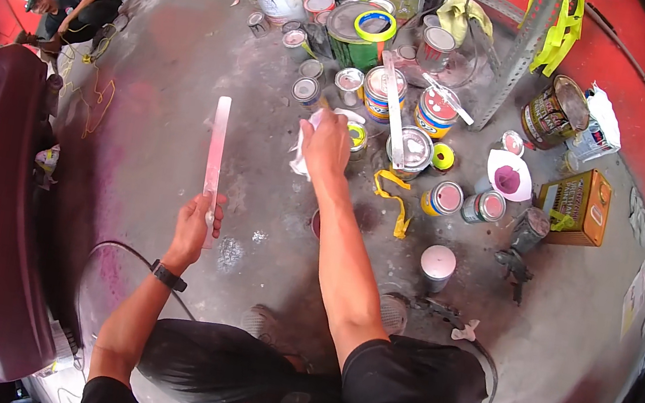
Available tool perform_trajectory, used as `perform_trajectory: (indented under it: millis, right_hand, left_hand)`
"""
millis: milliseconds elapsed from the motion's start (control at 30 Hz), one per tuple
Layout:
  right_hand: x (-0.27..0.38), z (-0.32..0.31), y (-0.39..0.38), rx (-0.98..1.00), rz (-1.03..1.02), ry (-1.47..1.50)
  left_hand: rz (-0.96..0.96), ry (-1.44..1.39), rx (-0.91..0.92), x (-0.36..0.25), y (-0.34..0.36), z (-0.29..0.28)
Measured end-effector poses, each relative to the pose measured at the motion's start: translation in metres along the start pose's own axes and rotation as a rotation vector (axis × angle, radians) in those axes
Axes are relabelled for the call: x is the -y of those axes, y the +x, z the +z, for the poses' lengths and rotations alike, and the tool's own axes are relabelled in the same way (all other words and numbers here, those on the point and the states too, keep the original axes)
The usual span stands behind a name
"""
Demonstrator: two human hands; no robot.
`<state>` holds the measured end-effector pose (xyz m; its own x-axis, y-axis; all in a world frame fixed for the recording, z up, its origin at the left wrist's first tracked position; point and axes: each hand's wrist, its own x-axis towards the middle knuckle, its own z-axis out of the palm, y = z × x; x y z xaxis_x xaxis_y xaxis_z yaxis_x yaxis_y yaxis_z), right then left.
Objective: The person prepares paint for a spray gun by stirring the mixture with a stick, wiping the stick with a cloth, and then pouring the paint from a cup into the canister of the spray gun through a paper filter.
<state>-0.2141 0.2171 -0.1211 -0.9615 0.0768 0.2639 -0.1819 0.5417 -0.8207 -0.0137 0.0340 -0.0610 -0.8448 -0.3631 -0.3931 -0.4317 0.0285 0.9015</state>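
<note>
My left hand (194,222) is closed on a long, flat mixing stick (219,136), held upright in the picture, whitish with a pink-stained stretch. My right hand (327,145) is closed on a crumpled white cloth or paper (300,156); whether anything else is inside it is hidden. Just beyond that hand stand paint cans (385,107), one with a paint-smeared stick lying across its top. A small yellow-rimmed tin (357,136) is partly hidden behind my right hand. Yellow tape (399,217) lies on the floor to its right, above a cup of pale pink paint (438,265).
A co-worker (74,18) is low down at upper left. A maroon panel (8,213) with paper masking fills the left side. A metal post (499,78), paint containers and a rectangular tin (579,211) stand at right. A hose (124,247) crosses the floor.
</note>
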Motion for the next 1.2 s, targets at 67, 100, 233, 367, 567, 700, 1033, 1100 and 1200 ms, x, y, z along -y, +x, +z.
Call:
perform_trajectory:
  millis: [67,100,233,367,567,700,1033,1100,1200]
  right_hand:
    - [0.012,0.002,-0.021,0.092,-0.060,0.203]
    - [0.022,0.006,-0.034,0.255,0.008,0.326]
    - [0.053,0.015,-0.083,0.724,0.299,0.884]
    - [0.052,0.012,-0.081,0.608,0.289,0.821]
    - [-0.020,-0.046,0.005,0.309,-0.024,0.256]
    - [-0.094,-0.086,0.059,0.208,-0.091,-0.213]
    - [-0.160,-0.069,0.061,0.001,-0.334,-0.631]
    - [-0.158,-0.065,0.062,-0.016,-0.300,-0.641]
    - [-0.136,-0.056,0.066,-0.056,-0.459,-0.567]
  left_hand:
    - [-0.025,-0.035,-0.041,-0.004,0.001,0.006]
    - [0.013,-0.127,-0.015,-0.005,0.004,0.011]
    - [0.019,-0.159,-0.045,-0.004,0.016,0.031]
    - [0.150,0.052,0.070,-0.012,0.024,0.052]
    - [0.395,0.430,0.196,-0.085,-0.027,0.068]
    - [0.636,0.206,0.209,-0.153,-0.117,0.053]
    - [0.417,-0.029,0.817,-0.182,-0.148,0.072]
    - [0.438,0.096,0.921,-0.163,-0.144,0.081]
    - [0.456,0.225,0.995,-0.146,-0.138,0.092]
